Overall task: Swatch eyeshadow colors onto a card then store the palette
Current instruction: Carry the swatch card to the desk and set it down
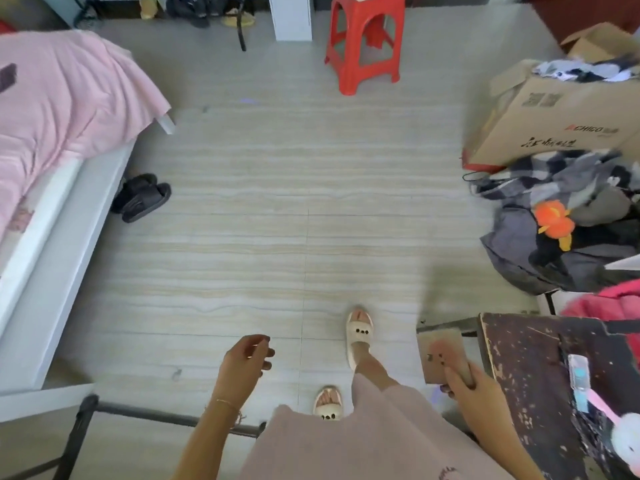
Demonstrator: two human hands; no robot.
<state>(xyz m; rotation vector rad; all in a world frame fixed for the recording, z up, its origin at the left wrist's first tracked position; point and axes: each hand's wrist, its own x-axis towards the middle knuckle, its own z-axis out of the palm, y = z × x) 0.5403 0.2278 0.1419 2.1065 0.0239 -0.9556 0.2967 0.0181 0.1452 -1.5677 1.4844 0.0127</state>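
My right hand [474,386] grips a flat tan and pink rectangular palette [441,355] by its near end, holding it in the air beside the dark worn table [530,358] at the lower right. Small dark marks show on the palette's face. My left hand [244,362] hangs over the floor at the lower middle with its fingers loosely curled and nothing in it. No card is in view.
A bed with a pink sheet [52,109] fills the left. A red plastic stool [365,39] stands ahead. Cardboard boxes [561,119] and a clothes pile [571,220] crowd the right. Black slippers [143,197] lie by the bed. A black metal frame [83,427] sits lower left.
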